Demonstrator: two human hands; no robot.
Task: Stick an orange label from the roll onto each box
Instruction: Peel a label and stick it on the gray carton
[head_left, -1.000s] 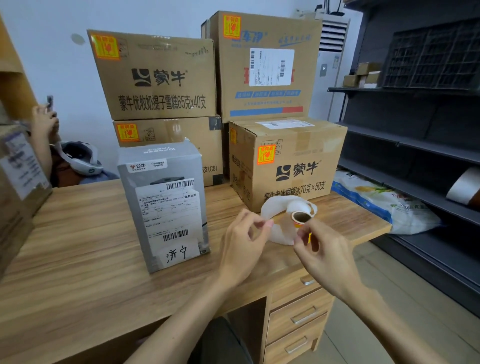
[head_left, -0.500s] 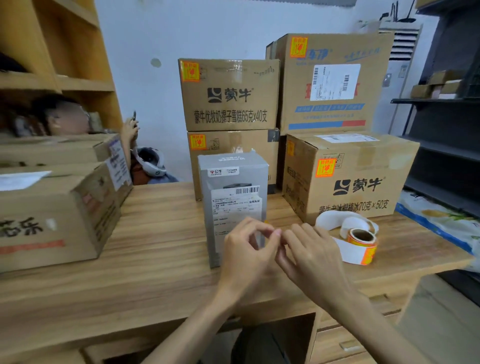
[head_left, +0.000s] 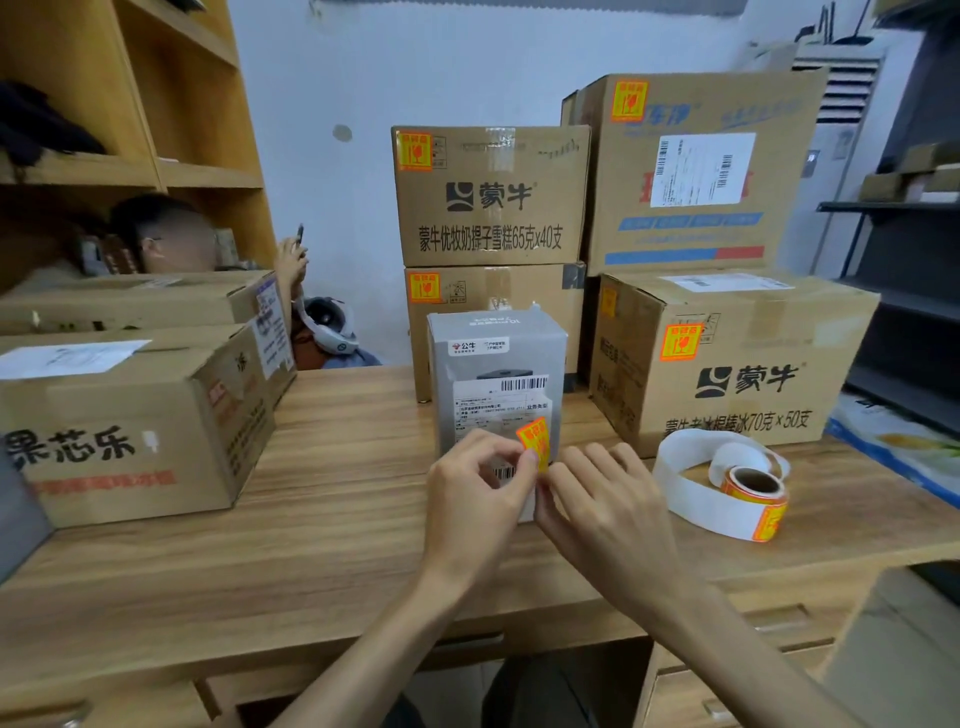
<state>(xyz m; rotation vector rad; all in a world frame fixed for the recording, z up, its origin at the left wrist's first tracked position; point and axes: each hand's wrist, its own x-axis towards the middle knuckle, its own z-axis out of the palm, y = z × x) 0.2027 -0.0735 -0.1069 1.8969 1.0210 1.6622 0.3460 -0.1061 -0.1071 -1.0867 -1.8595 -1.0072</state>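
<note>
An orange label (head_left: 535, 441) stands upright between my two hands, in front of the grey box (head_left: 493, 364) at the middle of the desk. My left hand (head_left: 475, 499) pinches the label's lower left edge with thumb and forefinger. My right hand (head_left: 602, 504) touches its lower right edge with the fingertips, fingers mostly straight. The label roll (head_left: 753, 493), with a loose loop of white backing strip, lies on the desk to the right. Several brown cartons behind the grey box carry orange labels, among them the carton at the right (head_left: 737, 358).
Two brown cartons (head_left: 130, 426) without orange labels in sight stand on the desk's left side. A person sits behind them holding a phone (head_left: 300, 235). Wooden shelves rise at the left, dark metal shelving at the right. Desk drawers (head_left: 727, 691) are below right.
The view has swung left, bringing the left cartons into sight. My hands moved away from the roll to the grey box, and the orange label now shows between my fingers.
</note>
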